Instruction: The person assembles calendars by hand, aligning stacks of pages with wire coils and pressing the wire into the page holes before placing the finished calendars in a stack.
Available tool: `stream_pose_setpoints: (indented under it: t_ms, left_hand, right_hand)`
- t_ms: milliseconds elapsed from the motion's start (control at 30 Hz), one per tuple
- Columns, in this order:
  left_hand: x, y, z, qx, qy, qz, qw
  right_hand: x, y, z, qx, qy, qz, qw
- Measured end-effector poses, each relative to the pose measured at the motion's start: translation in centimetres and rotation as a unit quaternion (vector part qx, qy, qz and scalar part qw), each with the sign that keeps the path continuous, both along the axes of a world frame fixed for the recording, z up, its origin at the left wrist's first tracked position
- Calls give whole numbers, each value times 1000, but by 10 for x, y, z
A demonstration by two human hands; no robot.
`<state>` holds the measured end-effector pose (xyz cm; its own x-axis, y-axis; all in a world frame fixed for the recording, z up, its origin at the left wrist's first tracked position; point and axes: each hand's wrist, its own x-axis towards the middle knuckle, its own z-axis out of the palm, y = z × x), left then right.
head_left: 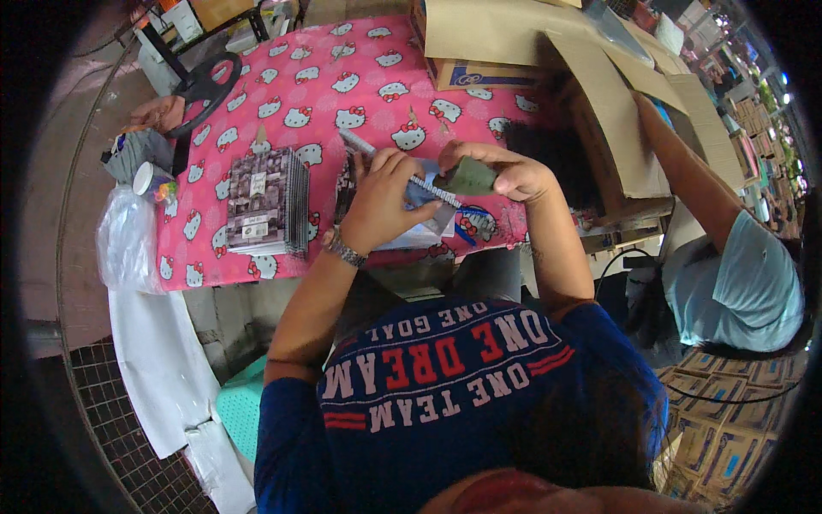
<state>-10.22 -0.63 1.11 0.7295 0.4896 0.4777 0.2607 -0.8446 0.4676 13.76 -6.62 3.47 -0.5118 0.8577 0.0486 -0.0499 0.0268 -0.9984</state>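
Observation:
A spiral-bound notebook (441, 221), its white coil showing, is held at an angle above the near middle of the table. My left hand (385, 201) grips it from the left, fingers bent over the coil side. In my right hand (505, 169) is a small dark green flat piece (469, 177), pinched between thumb and fingers close to the coil; its exact kind is unclear. Below the notebook, something thin and blue (465, 233) pokes out. Left of my hands stands a neat stack of spiral notebooks (265, 201) with grey photo-print covers.
A pink cloth with cat faces covers the table (282, 81). Open cardboard boxes (599, 111) stand at the right, where another person's arm (685, 158) reaches in. A black round stand base (205, 94), a white cup (154, 182) and plastic bags (128, 240) line the left edge.

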Motion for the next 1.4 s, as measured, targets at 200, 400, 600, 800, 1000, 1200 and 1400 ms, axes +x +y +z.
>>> stream_pose_setpoints:
  t_ms: [200, 400, 600, 800, 1000, 1200, 1400]
  left_hand:
    - [-13, 32, 5, 19, 52, 45, 997]
    - [-16, 40, -1, 20, 45, 55, 997]
    - [-10, 34, 3, 25, 50, 57, 997]
    - [4, 14, 5, 15, 47, 116, 992]
    - [3, 8, -2, 16, 48, 137, 989]
    - [5, 11, -2, 44, 45, 151, 986]
    - [5, 12, -2, 26, 52, 158, 986]
  right_hand:
    - [-5, 7, -3, -48, 52, -94, 993]
    - [-8, 26, 0, -7, 10, 2, 1000]
    - [11, 41, -23, 20, -232, -146, 962]
    - [59, 45, -140, 29, -606, -376, 700]
    - [-6, 13, 12, -11, -321, -139, 937]
    - [-42, -4, 19, 368, -592, -178, 695]
    - [-54, 1, 16, 208, -495, -222, 814]
